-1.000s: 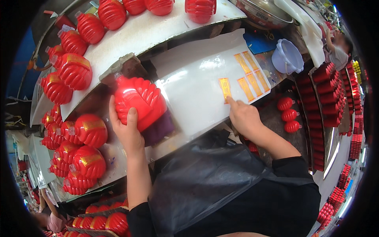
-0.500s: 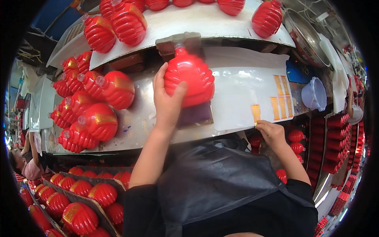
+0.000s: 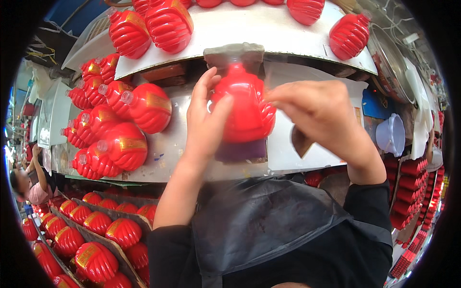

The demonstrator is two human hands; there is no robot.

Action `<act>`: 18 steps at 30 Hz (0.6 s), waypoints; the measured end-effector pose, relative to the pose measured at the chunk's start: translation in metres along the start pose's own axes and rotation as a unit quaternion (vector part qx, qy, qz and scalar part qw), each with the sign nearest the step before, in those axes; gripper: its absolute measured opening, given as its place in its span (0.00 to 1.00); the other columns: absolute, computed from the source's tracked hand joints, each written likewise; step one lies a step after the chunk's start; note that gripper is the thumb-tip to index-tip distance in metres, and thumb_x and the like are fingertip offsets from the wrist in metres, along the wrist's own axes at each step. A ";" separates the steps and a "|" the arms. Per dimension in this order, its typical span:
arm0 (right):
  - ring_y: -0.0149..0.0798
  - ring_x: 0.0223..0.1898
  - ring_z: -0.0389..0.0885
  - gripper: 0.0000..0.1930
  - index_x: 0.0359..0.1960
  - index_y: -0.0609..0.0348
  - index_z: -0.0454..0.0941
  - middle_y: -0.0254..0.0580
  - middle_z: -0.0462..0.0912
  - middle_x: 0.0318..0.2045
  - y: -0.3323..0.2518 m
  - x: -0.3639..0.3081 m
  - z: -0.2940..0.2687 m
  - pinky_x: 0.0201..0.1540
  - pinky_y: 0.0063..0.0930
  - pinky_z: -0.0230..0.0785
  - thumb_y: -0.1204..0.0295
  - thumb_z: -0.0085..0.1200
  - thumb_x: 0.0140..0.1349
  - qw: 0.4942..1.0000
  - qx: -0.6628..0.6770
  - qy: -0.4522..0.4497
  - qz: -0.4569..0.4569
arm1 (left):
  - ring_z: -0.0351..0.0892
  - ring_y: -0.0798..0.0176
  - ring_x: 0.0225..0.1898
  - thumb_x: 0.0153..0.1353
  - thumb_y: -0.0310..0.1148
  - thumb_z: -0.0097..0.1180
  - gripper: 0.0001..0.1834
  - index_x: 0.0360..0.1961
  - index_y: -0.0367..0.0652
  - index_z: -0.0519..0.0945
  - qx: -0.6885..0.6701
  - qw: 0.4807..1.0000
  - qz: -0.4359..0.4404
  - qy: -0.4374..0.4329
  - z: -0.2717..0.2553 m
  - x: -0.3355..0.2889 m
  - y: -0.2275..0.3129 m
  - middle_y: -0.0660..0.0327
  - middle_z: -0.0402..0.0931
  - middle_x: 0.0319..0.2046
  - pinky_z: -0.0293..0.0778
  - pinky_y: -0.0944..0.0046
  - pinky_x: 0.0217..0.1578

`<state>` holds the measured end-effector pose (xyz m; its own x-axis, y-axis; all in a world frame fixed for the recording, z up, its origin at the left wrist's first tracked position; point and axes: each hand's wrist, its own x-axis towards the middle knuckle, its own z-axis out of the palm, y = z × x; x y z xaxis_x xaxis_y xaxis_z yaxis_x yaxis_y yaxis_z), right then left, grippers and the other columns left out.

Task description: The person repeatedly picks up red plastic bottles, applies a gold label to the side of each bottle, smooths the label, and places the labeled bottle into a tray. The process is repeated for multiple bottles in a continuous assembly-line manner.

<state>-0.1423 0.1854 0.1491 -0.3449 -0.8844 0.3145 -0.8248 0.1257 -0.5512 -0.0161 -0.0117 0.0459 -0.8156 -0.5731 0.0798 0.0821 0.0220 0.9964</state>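
Leftward from the held red bottle [image 3: 241, 113], illegible gold labels [image 3: 133, 144].

The bottle [image 3: 240, 115] in the middle is bright glossy red, with a moulded pattern of slanting ribs, and the pad [image 3: 242, 151] under it is deep purple. More red bottles [image 3: 150, 115] carry gold labels [image 3: 132, 145] and have clear necks [image 3: 127, 98]. The bench [image 3: 165, 149] is silvery grey, flecked with blue. The sheet [image 3: 297, 153] is white; a partly hidden strip [image 3: 358, 115] looks yellow-orange. The shelf [image 3: 259, 33] is white, the bucket [image 3: 391, 135] pale lavender, the apron [image 3: 269, 221] shiny black, the sleeves [image 3: 370, 201] plain black.
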 end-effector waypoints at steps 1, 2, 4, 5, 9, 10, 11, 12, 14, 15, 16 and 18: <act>0.42 0.27 0.87 0.14 0.44 0.63 0.86 0.48 0.89 0.35 -0.003 0.008 0.005 0.30 0.31 0.80 0.83 0.64 0.54 0.993 -0.086 -0.014 -0.083 | 0.73 0.55 0.64 0.63 0.38 0.65 0.37 0.71 0.38 0.69 0.000 1.000 -0.006 -0.001 0.000 0.004 0.003 0.50 0.75 0.60 0.70 0.55 0.64; 0.46 0.28 0.88 0.18 0.46 0.62 0.85 0.50 0.89 0.38 -0.008 0.010 0.010 0.31 0.34 0.81 0.82 0.64 0.51 0.980 -0.150 -0.044 -0.124 | 0.74 0.55 0.63 0.62 0.39 0.66 0.37 0.70 0.38 0.70 0.011 1.000 -0.011 -0.001 0.001 0.009 0.005 0.51 0.75 0.59 0.71 0.55 0.63; 0.37 0.22 0.82 0.09 0.34 0.58 0.79 0.42 0.80 0.29 -0.014 0.011 0.032 0.23 0.31 0.74 0.76 0.60 0.50 0.953 -0.239 -0.027 -0.184 | 0.76 0.56 0.60 0.60 0.40 0.67 0.35 0.67 0.39 0.73 0.041 0.999 -0.029 0.000 0.002 0.017 0.008 0.52 0.77 0.57 0.73 0.55 0.60; 0.33 0.19 0.79 0.06 0.28 0.57 0.76 0.37 0.76 0.24 -0.015 0.010 0.042 0.18 0.29 0.70 0.72 0.59 0.49 0.943 -0.270 -0.002 -0.194 | 0.77 0.56 0.58 0.59 0.41 0.68 0.35 0.65 0.39 0.74 0.096 0.995 -0.013 0.002 0.003 0.019 0.009 0.53 0.77 0.55 0.74 0.55 0.58; 0.29 0.20 0.80 0.19 0.45 0.69 0.85 0.59 0.88 0.41 -0.013 -0.013 0.057 0.22 0.23 0.70 0.73 0.62 0.50 0.925 -0.323 -0.033 -0.196 | 0.80 0.55 0.53 0.56 0.41 0.71 0.32 0.60 0.39 0.78 0.214 0.976 0.028 0.010 0.006 0.024 0.009 0.54 0.79 0.49 0.75 0.56 0.56; 0.29 0.20 0.79 0.19 0.45 0.69 0.85 0.59 0.88 0.42 -0.014 -0.018 0.059 0.21 0.22 0.69 0.73 0.62 0.50 0.918 -0.338 -0.031 -0.204 | 0.80 0.54 0.52 0.55 0.40 0.72 0.32 0.59 0.39 0.78 0.218 0.975 0.034 0.013 0.007 0.025 0.008 0.54 0.79 0.48 0.75 0.56 0.55; 0.28 0.19 0.78 0.18 0.44 0.69 0.86 0.60 0.88 0.42 -0.016 -0.022 0.061 0.21 0.22 0.68 0.73 0.62 0.51 0.912 -0.352 -0.021 -0.211 | 0.80 0.54 0.52 0.55 0.40 0.72 0.31 0.59 0.39 0.78 0.209 0.977 0.037 0.013 0.007 0.025 0.007 0.54 0.79 0.48 0.76 0.56 0.55; 0.28 0.19 0.78 0.18 0.44 0.68 0.86 0.60 0.88 0.43 -0.019 -0.026 0.061 0.20 0.21 0.68 0.72 0.63 0.51 0.906 -0.367 -0.035 -0.210 | 0.80 0.54 0.52 0.55 0.39 0.71 0.31 0.59 0.39 0.78 0.199 0.979 0.041 0.013 0.006 0.024 0.006 0.54 0.80 0.48 0.76 0.56 0.55; 0.30 0.20 0.79 0.18 0.45 0.68 0.85 0.59 0.88 0.42 -0.025 -0.030 0.058 0.21 0.23 0.69 0.71 0.65 0.54 0.912 -0.355 -0.031 -0.206 | 0.80 0.54 0.53 0.57 0.39 0.70 0.30 0.59 0.39 0.78 0.178 0.983 0.044 0.015 0.004 0.022 0.004 0.54 0.80 0.50 0.75 0.56 0.56; 0.31 0.20 0.80 0.18 0.46 0.68 0.85 0.58 0.88 0.41 -0.026 -0.030 0.055 0.21 0.24 0.70 0.70 0.67 0.55 0.915 -0.349 -0.041 -0.200 | 0.80 0.53 0.54 0.58 0.39 0.69 0.30 0.59 0.39 0.78 0.168 0.985 0.044 0.017 0.003 0.020 0.003 0.53 0.79 0.50 0.75 0.55 0.57; 0.34 0.21 0.81 0.18 0.47 0.67 0.85 0.57 0.88 0.41 -0.025 -0.029 0.051 0.22 0.25 0.71 0.69 0.68 0.56 0.940 -0.289 -0.051 -0.172 | 0.79 0.52 0.55 0.58 0.38 0.68 0.29 0.60 0.39 0.78 0.157 0.987 0.042 0.020 0.002 0.018 0.002 0.52 0.79 0.51 0.74 0.55 0.58; 0.38 0.24 0.85 0.19 0.48 0.66 0.84 0.56 0.88 0.41 -0.017 -0.024 0.043 0.24 0.29 0.75 0.68 0.70 0.59 0.977 -0.164 -0.072 -0.113 | 0.76 0.49 0.59 0.60 0.39 0.65 0.29 0.61 0.40 0.78 0.201 0.972 0.125 -0.002 -0.004 0.016 0.003 0.50 0.77 0.56 0.71 0.52 0.61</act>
<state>-0.1010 0.1851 0.1174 -0.0912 -0.9572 0.2748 -0.9799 0.0370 -0.1962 -0.0271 -0.0242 0.0499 -0.8010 -0.5061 0.3197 0.0472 0.4789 0.8766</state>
